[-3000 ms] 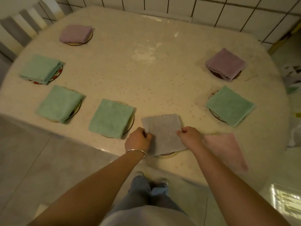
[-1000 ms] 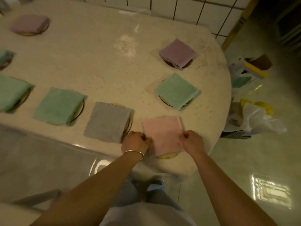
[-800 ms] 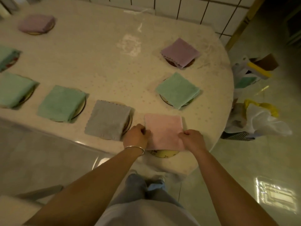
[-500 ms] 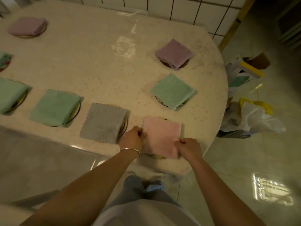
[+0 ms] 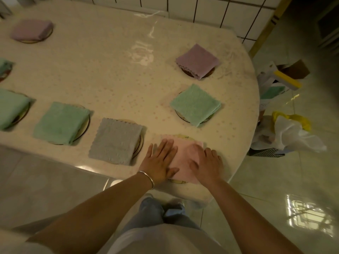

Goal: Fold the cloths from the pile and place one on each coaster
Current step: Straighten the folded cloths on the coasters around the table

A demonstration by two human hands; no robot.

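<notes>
Two hands lie flat on the folded square pink microfibre cloth [image 5: 183, 158], which sits on a round pale coaster with a printed rim [image 5: 180, 137] at the near edge of the cream plastic-covered worktop [image 5: 113, 74]. The left hand [image 5: 161, 162] presses the cloth's left side with fingers straight and spread. The right hand [image 5: 207, 164] presses its right side in the same manner. Neither grip is closed on anything; both palms are simply resting down.

Assessment of handling: the cloth appears light, soft and limp, with no stiffness of its own. The layers are likely to spring open if not pressed. The glossy worktop cover looks slippery, so the cloth and coaster may slide together under a sideways push. Downward pressure is safer than dragging. To shift it, pinch two opposite edges through all layers.

The neighbouring folded grey scallop-edged cloth [image 5: 115, 142] already covers its own coaster, just left of the left hand and apart from it. Every coaster in view appears to carry a cloth.
</notes>
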